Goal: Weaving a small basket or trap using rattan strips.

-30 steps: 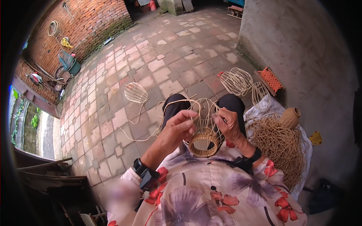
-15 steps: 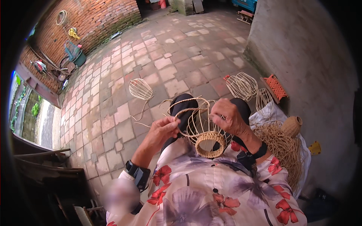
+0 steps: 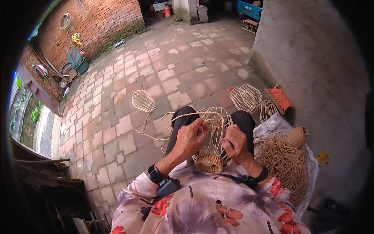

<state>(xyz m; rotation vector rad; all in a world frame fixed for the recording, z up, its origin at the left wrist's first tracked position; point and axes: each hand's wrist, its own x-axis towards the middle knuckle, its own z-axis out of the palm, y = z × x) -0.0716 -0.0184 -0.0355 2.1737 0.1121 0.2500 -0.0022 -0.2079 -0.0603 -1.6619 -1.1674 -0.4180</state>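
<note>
Well, the left hand (image 3: 191, 136) and right hand (image 3: 237, 143) curl narrow at eleven and two o'clock from a round, tan, woven straw basket (image 3: 209, 163). I can't tell what they hold.

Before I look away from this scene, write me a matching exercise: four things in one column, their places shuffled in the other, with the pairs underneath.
Things
1. woven band
2. jar-shaped basket
3. loose cord pile
4. yellow coil

Places
A. tilted, resting on strands of cord
B. hanging on the brick wall
C. at the person's lap, nearer the body than the left hand and right hand
D. heaped on a white sheet

Right pairs: 1-C, 2-A, 3-D, 4-B
</note>
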